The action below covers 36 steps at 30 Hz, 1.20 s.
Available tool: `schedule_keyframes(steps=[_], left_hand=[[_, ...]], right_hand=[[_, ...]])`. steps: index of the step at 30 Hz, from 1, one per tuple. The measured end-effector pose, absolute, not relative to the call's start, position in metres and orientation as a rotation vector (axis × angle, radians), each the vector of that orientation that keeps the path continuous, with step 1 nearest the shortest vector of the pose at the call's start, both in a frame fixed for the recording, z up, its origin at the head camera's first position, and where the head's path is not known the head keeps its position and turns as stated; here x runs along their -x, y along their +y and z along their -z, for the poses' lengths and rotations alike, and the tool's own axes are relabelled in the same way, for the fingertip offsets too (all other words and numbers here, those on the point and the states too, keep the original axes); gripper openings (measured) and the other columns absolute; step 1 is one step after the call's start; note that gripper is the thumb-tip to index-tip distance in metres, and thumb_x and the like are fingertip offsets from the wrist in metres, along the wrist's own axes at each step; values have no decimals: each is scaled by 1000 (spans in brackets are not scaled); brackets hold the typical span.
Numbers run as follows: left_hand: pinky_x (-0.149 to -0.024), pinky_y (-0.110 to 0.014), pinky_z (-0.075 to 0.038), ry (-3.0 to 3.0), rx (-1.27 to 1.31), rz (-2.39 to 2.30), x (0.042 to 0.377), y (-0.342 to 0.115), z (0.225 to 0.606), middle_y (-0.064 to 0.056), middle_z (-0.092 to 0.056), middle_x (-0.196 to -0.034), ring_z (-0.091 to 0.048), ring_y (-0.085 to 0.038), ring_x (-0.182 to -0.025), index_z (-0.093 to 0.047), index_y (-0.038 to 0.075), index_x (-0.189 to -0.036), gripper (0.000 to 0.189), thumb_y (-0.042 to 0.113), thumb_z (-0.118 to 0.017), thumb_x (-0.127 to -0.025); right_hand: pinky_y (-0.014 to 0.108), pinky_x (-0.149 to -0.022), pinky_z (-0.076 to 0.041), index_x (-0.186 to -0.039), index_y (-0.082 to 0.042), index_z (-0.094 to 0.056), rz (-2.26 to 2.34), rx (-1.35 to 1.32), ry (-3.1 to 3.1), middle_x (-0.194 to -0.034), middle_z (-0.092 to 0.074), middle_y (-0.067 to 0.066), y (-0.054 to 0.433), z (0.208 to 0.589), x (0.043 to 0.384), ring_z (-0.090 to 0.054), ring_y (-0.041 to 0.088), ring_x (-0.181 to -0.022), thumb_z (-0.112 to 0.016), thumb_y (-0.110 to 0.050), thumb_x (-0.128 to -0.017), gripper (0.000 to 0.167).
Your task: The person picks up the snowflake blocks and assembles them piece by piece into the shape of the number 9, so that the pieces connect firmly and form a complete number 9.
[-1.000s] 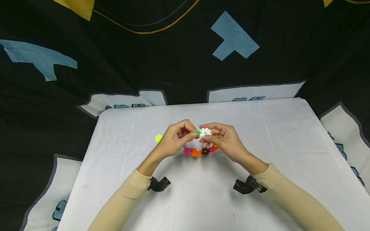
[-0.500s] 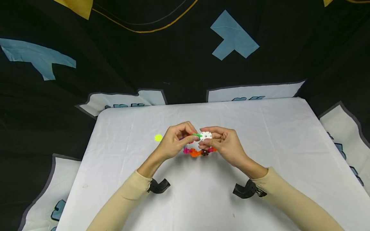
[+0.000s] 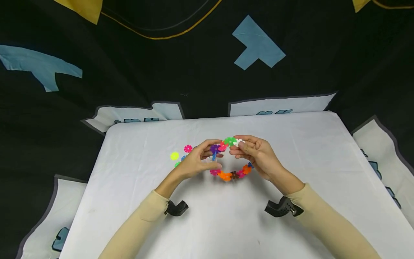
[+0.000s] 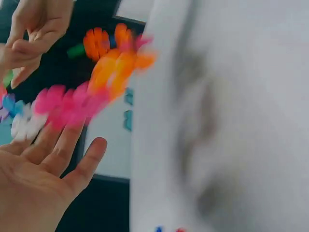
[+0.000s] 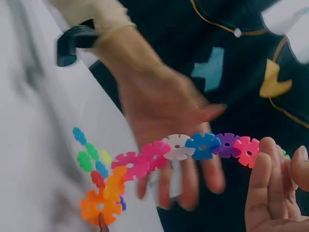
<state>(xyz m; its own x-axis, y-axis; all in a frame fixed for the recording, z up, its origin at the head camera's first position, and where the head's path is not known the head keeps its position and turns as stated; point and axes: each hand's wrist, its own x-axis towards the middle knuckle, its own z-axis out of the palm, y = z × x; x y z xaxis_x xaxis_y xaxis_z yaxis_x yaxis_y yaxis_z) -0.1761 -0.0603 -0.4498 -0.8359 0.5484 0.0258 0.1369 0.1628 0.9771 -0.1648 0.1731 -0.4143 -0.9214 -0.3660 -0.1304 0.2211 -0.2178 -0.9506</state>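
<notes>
A curved chain of colourful notched plastic discs (image 3: 225, 176), snowflake-shaped building pieces, hangs above the table between both hands. My right hand (image 3: 263, 156) pinches the white disc (image 3: 238, 142) at the chain's upper end, beside a green disc (image 3: 230, 141). The left hand (image 3: 194, 163) is at the chain's left side, thumb apart from the fingers. Its palm (image 4: 34, 193) and straight fingers show in the left wrist view, with pink discs (image 4: 67, 104) at the fingertips. From the right wrist view, pink, white, blue (image 5: 203, 146) and purple discs run in a row in front of that hand.
Several loose discs lie on the white-covered table (image 3: 223, 223) left of the left hand, among them a yellow one (image 3: 174, 155) and a pink one (image 3: 188, 148). A black curtain (image 3: 181, 72) with blue and yellow patches hangs behind the table.
The left hand has let go of the green disc and opened, moving slightly down the chain's left side. My right hand has shifted right and up with the white disc, and the chain has spread out.
</notes>
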Motion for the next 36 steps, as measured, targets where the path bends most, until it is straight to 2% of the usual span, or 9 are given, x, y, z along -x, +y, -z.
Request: schedule_keyframes(steps=[6,10,13,16,21,26,30,33,36], left_hand=[[-79,-28,-49,2138,-658,-1692,173,-60,460,-14,-71,-104,-67,-27,-92,-54,7,-126,34,19,-64,-96],[-80,-25,-49,2243,-591,-1599,178,-66,459,-9,-68,-108,-64,-26,-97,-59,10,-130,36,22,-63,-97],[-77,-27,-50,2230,-541,-1525,184,-69,461,-10,-63,-118,-62,-34,-95,-58,10,-131,38,25,-64,-96],[-73,-30,-53,2156,-531,-1487,193,-69,467,-12,-64,-117,-64,-42,-86,-60,10,-124,33,26,-65,-96],[-89,-37,-50,2188,-569,-1366,207,-66,482,0,-68,-110,-63,-27,-94,-70,19,-112,24,30,-70,-91],[-107,-43,-43,2264,-585,-1327,210,-68,493,-2,-65,-124,-55,-22,-118,-66,15,-122,37,27,-74,-88],[-107,-45,-43,2467,-689,-1296,197,-75,494,-6,-58,-130,-50,-24,-123,-63,12,-126,46,27,-78,-85],[-100,-45,-47,2558,-813,-1301,181,-76,489,-8,-63,-119,-55,-25,-115,-67,11,-117,39,24,-80,-83],[-91,-40,-51,2519,-926,-1226,164,-66,488,-7,-67,-109,-59,-22,-102,-69,8,-111,35,22,-81,-82]], right_hand=[[24,-76,-57,-132,8,-47,2045,183,1870,-88,-73,0,187,427,170,-72,11,-78,-59,-13,-98,41],[23,-71,-54,-123,2,-57,1745,344,2237,-94,-67,5,195,440,167,-66,17,-79,-68,-13,-93,35],[24,-75,-53,-131,-6,-55,1608,496,2314,-112,-63,11,197,449,165,-64,21,-91,-72,-11,-89,45],[29,-81,-54,-143,-14,-48,1510,636,2344,-123,-60,10,197,458,163,-63,22,-98,-74,-11,-87,62],[29,-81,-56,-142,-17,-49,1396,719,2352,-117,-62,7,199,477,161,-64,21,-94,-77,-11,-84,65],[24,-70,-55,-133,-10,-56,1495,632,2270,-112,-62,14,203,503,165,-66,26,-84,-73,-7,-87,49],[21,-60,-49,-128,-3,-60,1496,532,2273,-110,-65,20,205,513,163,-66,34,-78,-66,-4,-92,37],[28,-60,-53,-132,0,-57,1470,501,2285,-106,-67,24,206,518,162,-66,38,-76,-63,-3,-94,38],[31,-61,-55,-133,-3,-56,1450,557,2301,-107,-66,21,210,520,164,-66,32,-72,-62,-5,-95,39]])
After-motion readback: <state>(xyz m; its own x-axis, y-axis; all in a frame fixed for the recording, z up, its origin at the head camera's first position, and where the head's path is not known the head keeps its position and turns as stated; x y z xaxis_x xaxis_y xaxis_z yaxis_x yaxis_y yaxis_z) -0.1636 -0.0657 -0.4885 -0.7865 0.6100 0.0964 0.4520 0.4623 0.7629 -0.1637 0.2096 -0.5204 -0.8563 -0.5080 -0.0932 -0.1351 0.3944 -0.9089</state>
